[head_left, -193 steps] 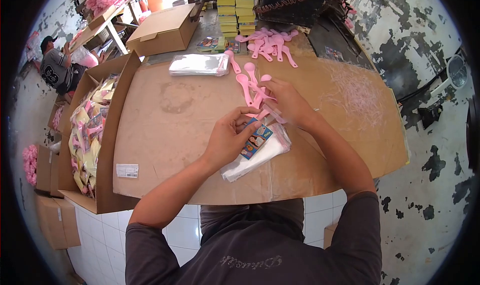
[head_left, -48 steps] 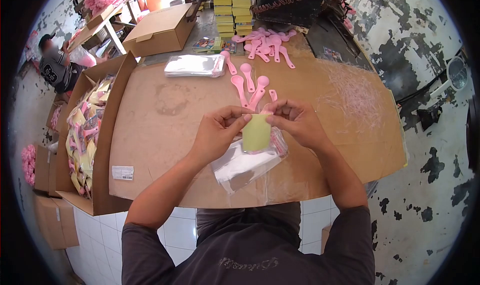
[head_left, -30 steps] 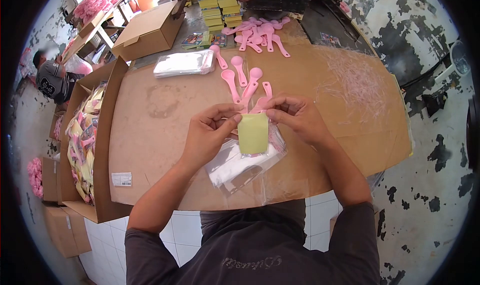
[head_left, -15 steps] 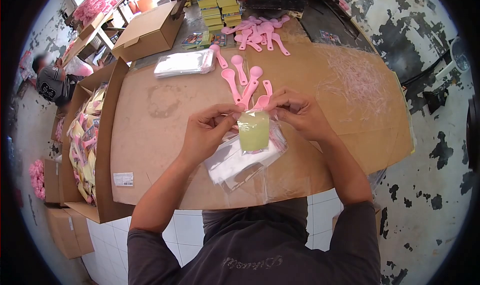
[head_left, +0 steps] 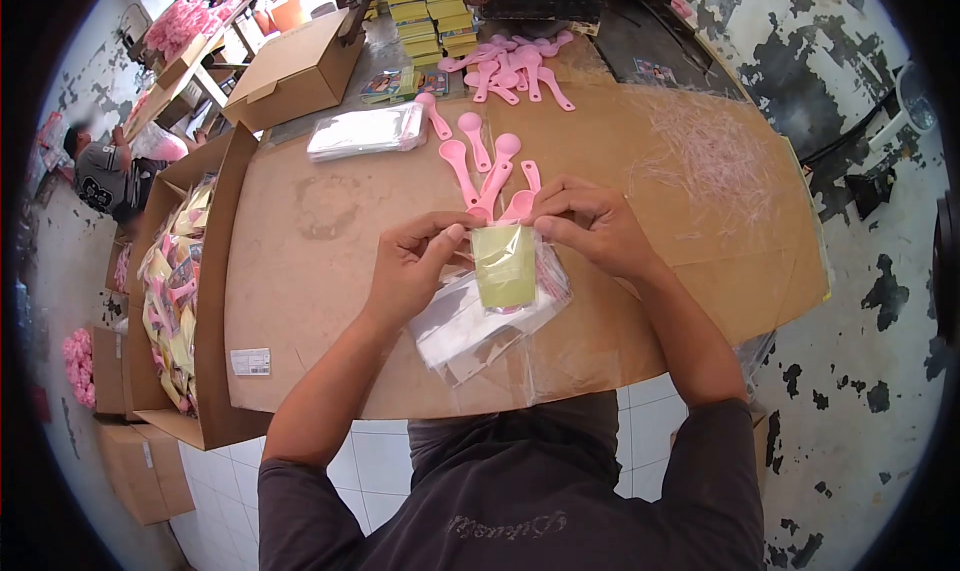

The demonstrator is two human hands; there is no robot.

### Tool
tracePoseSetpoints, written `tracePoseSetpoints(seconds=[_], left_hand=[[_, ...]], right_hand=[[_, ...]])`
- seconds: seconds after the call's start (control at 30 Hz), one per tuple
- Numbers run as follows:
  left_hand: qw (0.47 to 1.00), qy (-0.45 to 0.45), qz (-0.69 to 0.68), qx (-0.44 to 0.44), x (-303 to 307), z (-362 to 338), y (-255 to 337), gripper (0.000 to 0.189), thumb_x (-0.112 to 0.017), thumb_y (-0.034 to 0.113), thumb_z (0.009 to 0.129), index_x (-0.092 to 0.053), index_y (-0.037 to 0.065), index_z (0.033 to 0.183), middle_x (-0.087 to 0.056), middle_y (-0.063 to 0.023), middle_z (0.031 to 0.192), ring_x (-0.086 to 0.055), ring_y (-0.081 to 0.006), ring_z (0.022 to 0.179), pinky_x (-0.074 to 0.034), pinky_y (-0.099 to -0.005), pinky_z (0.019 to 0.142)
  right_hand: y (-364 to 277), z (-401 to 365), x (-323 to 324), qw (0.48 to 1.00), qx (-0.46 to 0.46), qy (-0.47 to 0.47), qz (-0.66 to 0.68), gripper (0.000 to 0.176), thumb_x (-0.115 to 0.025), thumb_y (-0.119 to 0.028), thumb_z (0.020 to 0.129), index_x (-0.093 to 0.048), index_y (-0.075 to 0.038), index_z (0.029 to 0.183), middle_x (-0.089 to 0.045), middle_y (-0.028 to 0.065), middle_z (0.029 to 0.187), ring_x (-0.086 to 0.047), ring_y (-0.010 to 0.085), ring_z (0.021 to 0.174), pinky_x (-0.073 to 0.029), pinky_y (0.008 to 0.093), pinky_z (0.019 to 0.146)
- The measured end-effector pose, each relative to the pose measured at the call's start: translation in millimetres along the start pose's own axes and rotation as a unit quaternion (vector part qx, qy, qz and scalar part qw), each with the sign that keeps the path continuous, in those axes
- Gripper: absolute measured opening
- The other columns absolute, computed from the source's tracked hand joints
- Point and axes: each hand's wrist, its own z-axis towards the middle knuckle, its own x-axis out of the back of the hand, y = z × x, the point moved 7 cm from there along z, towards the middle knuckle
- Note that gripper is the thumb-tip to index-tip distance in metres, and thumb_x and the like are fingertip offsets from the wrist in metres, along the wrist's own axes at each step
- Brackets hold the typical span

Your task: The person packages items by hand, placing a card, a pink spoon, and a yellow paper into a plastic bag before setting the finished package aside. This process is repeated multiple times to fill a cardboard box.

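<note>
A clear plastic bag with a yellow-green card inside (head_left: 505, 268) hangs between my hands at its top corners. My left hand (head_left: 420, 261) pinches the left corner, and my right hand (head_left: 590, 229) pinches the right one. Beneath the bag lies a stack of clear bags (head_left: 455, 333) on the cardboard sheet (head_left: 300, 301). Several pink spoons (head_left: 457, 168) lie just beyond my fingertips, and a larger heap of pink spoons (head_left: 530, 68) is farther back. Another bag stack (head_left: 365, 132) rests at the upper left.
An open carton of packed bags (head_left: 178, 301) stands along the left edge. Stacks of yellow cards (head_left: 427, 16) and a closed carton (head_left: 297, 63) are at the back. Thin plastic strips (head_left: 715, 161) lie on the right. Another person (head_left: 103, 171) sits at the far left.
The bag has straightened slightly between my hands, and its card shows more fully. Both hands keep nearly the same place and grip.
</note>
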Motion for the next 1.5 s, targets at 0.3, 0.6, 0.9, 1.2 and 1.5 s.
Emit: tracePoseSetpoints(seconds=[0.3, 0.6, 0.9, 1.2, 1.5], left_hand=[[0.999, 0.002, -0.005, 0.036, -0.4, 2.6, -7.9, 0.025, -0.07, 0.008, 0.099, -0.069, -0.005, 0.12, -0.076, -0.0095, 0.103, -0.071, -0.0087, 0.083, -0.061, -0.0239, 0.069], [1.0, 0.013, -0.004, 0.01, -0.2, 0.9, 2.3, 0.028, -0.069, 0.007, 0.099, -0.066, -0.006, 0.124, -0.074, -0.0104, 0.107, -0.071, -0.0101, 0.088, -0.063, -0.0258, 0.074], [0.998, -0.022, 0.055, 0.001, 8.9, -0.8, 11.6, 0.031, -0.072, 0.006, 0.097, -0.063, -0.004, 0.125, -0.073, -0.0066, 0.102, -0.07, -0.0102, 0.09, -0.06, -0.0265, 0.074], [0.984, 0.13, 0.109, -0.06, 99.3, -55.0, 71.6, 0.023, -0.07, 0.01, 0.098, -0.067, -0.001, 0.118, -0.074, -0.0055, 0.103, -0.07, -0.0095, 0.087, -0.058, -0.0252, 0.069], [0.904, 0.392, -0.053, -0.159, 326.7, -142.5, 125.2, 0.043, -0.057, 0.028, 0.108, -0.053, 0.005, 0.144, -0.063, -0.0152, 0.135, -0.062, -0.0244, 0.126, -0.049, -0.0356, 0.111]], right_hand=[[15.8, 1.7, -5.0, 0.996, -0.018, -0.022, 0.081, 0.016, -0.072, 0.003, 0.093, -0.073, 0.001, 0.109, -0.065, 0.0059, 0.111, -0.065, 0.0135, 0.101, -0.053, 0.0299, 0.09], [6.8, 0.8, -20.8, 0.993, -0.052, -0.073, 0.073, 0.052, -0.075, 0.002, 0.089, -0.054, -0.003, 0.137, -0.064, 0.0037, 0.107, -0.063, 0.0105, 0.096, -0.052, 0.0255, 0.084], [13.1, 2.4, -7.5, 0.984, -0.084, -0.005, 0.156, 0.031, -0.068, -0.002, 0.097, -0.06, -0.002, 0.127, -0.065, 0.003, 0.102, -0.062, 0.0085, 0.089, -0.052, 0.0248, 0.078], [-20.6, -6.7, -0.9, 0.963, 0.045, -0.115, -0.238, 0.011, -0.07, -0.008, 0.091, -0.073, -0.005, 0.101, -0.067, 0.0072, 0.107, -0.062, 0.0227, 0.102, -0.05, 0.0378, 0.09], [7.2, -12.5, -28.7, 0.911, 0.097, -0.154, -0.371, 0.013, -0.075, -0.012, 0.085, -0.072, -0.006, 0.097, -0.061, 0.0093, 0.101, -0.06, 0.0301, 0.107, -0.048, 0.0426, 0.094]])
